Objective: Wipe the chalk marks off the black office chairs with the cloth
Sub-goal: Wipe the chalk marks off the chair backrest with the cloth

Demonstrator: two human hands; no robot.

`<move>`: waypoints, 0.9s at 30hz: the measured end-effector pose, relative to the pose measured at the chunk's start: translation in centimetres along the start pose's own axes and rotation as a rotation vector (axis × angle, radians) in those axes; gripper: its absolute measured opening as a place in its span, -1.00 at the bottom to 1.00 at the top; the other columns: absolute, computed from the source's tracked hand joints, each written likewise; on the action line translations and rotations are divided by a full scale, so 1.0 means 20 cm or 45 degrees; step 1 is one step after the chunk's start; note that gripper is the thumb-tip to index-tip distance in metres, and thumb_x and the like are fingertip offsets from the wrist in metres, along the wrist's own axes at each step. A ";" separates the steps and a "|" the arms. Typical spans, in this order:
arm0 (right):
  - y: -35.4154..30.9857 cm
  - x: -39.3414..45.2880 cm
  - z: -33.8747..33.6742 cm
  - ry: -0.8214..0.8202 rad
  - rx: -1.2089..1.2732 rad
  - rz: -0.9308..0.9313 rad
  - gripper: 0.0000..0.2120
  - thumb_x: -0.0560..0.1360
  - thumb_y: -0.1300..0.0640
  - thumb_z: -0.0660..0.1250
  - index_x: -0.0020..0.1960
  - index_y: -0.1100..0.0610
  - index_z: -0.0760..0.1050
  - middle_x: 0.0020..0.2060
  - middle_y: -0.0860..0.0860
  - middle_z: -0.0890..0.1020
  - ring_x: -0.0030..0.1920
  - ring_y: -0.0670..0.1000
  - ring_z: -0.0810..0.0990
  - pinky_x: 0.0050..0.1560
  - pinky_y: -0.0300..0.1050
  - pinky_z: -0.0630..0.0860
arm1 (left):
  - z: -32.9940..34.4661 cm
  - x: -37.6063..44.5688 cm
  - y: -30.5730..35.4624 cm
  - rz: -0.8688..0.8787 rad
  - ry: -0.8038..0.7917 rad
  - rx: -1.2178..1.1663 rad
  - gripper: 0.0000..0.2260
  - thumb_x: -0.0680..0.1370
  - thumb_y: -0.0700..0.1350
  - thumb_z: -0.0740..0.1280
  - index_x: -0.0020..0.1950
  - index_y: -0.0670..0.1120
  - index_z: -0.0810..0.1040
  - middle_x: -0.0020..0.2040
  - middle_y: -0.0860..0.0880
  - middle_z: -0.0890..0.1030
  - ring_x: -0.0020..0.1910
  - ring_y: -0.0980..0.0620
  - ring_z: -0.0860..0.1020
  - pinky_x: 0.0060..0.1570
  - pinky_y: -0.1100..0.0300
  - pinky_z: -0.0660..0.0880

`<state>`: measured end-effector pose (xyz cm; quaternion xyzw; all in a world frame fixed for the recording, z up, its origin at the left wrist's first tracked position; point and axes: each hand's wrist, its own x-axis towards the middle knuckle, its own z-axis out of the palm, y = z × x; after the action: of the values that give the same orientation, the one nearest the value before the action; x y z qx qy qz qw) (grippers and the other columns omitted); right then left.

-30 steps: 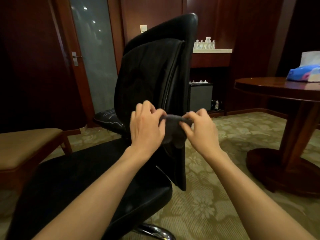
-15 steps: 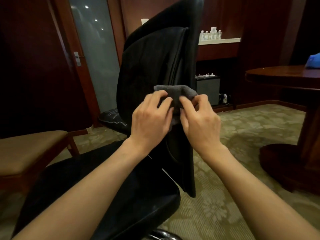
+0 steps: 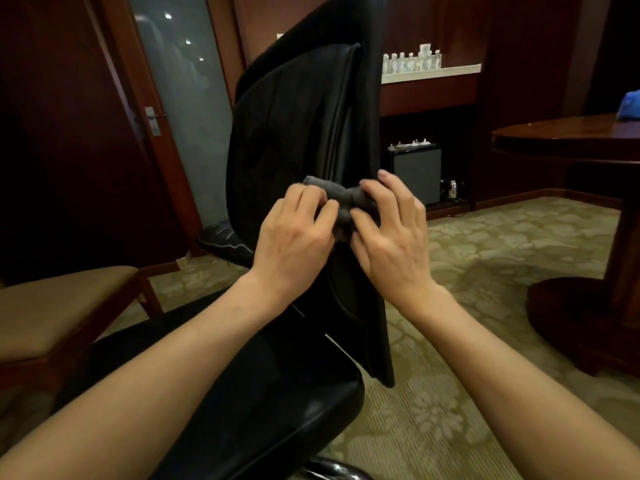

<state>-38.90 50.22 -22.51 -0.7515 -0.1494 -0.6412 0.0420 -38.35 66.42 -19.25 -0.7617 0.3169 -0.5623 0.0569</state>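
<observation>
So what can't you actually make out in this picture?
- Chalk marks: none visible on the black office chair; head view too dim.
- Cloth: mostly hidden by left hand and right hand.
- Blue thing on table: cut off at right edge.

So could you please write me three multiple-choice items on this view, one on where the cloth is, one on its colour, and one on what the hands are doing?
1. Where is the cloth?
A. on the round table
B. in front of the chair's backrest, between both hands
C. on the carpet

2. What colour is the cloth?
A. white
B. red
C. grey

3. How are the hands on the cloth?
A. both grip it
B. only the left touches it
C. neither touches it

Answers:
1 B, since it sits bunched in front of the black chair backrest, not on the table.
2 C, since the fabric reads dark grey against the black leather.
3 A, since the left hand and right hand both curl fingers round it.
</observation>
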 end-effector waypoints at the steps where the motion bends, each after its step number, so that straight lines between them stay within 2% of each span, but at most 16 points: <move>1: -0.01 -0.04 0.00 -0.008 0.020 0.012 -0.90 0.51 0.21 0.36 -0.04 0.24 0.61 0.22 0.21 0.56 0.39 0.20 0.34 0.25 0.09 0.37 | 0.00 -0.02 0.01 0.009 -0.021 0.022 -0.86 0.50 -0.21 0.34 0.03 -0.21 0.60 -0.01 -0.18 0.57 -0.03 -0.17 0.53 -0.16 0.05 0.45; 8: -0.09 -0.34 -0.01 -0.191 0.087 -0.045 -0.83 0.45 0.29 0.43 0.03 0.32 0.60 0.17 0.23 0.59 0.35 0.20 0.42 0.27 0.08 0.38 | -0.03 -0.28 0.08 0.167 -0.203 0.033 -0.77 0.54 -0.16 0.21 0.07 -0.18 0.61 -0.01 -0.16 0.57 -0.05 -0.16 0.54 -0.13 0.02 0.42; 11: -0.05 -0.10 -0.04 -0.042 0.077 0.055 -0.83 0.44 0.28 0.38 0.02 0.31 0.59 0.14 0.23 0.59 0.31 0.19 0.40 0.21 0.07 0.37 | -0.06 -0.06 0.03 0.022 -0.132 0.127 -0.83 0.52 -0.17 0.25 0.01 -0.16 0.59 -0.04 -0.17 0.57 -0.09 -0.21 0.52 -0.17 -0.04 0.37; 14: -0.02 0.17 -0.04 0.085 0.065 0.153 -0.87 0.45 0.27 0.35 -0.03 0.30 0.59 0.12 0.21 0.59 0.24 0.17 0.42 0.06 0.04 0.42 | -0.08 0.15 -0.03 -0.081 -0.054 0.167 -0.90 0.54 -0.19 0.26 -0.04 -0.16 0.57 -0.05 -0.15 0.57 -0.11 -0.17 0.52 -0.21 0.00 0.37; 16: -0.03 0.17 0.00 0.100 0.089 0.173 -0.86 0.45 0.28 0.34 -0.03 0.30 0.59 0.13 0.20 0.59 0.21 0.16 0.44 0.04 0.04 0.44 | -0.07 0.14 -0.03 -0.054 -0.041 0.172 -0.90 0.55 -0.20 0.27 -0.03 -0.16 0.57 -0.06 -0.14 0.56 -0.12 -0.15 0.52 -0.22 0.02 0.37; 19: -0.08 -0.06 0.04 0.118 0.079 0.193 -0.88 0.48 0.28 0.38 0.00 0.27 0.61 0.12 0.20 0.61 0.24 0.15 0.45 0.12 0.03 0.40 | -0.04 0.00 0.01 0.002 -0.073 0.170 -0.90 0.52 -0.23 0.31 0.00 -0.16 0.59 -0.04 -0.16 0.57 -0.10 -0.17 0.51 -0.19 0.01 0.35; 23: -0.18 -0.42 0.05 -0.018 0.091 0.274 -0.85 0.44 0.26 0.45 0.00 0.25 0.63 0.07 0.22 0.59 0.15 0.20 0.47 0.03 0.06 0.39 | 0.00 -0.28 0.10 0.159 -0.199 0.081 -0.86 0.52 -0.19 0.33 0.03 -0.18 0.61 -0.05 -0.16 0.56 -0.10 -0.17 0.51 -0.17 0.00 0.37; 27: -0.22 -0.66 0.02 -0.231 0.062 0.343 -0.87 0.43 0.22 0.49 -0.04 0.22 0.63 -0.02 0.17 0.57 0.00 0.16 0.45 -0.12 -0.02 0.31 | 0.08 -0.44 0.22 0.307 -0.262 0.030 -0.87 0.57 -0.19 0.27 -0.05 -0.15 0.62 -0.12 -0.12 0.55 -0.13 -0.14 0.52 -0.18 0.01 0.41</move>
<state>-41.51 52.16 -35.94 -0.8182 -0.0659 -0.5556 0.1320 -40.31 67.39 -28.97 -0.7710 0.3922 -0.4739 0.1651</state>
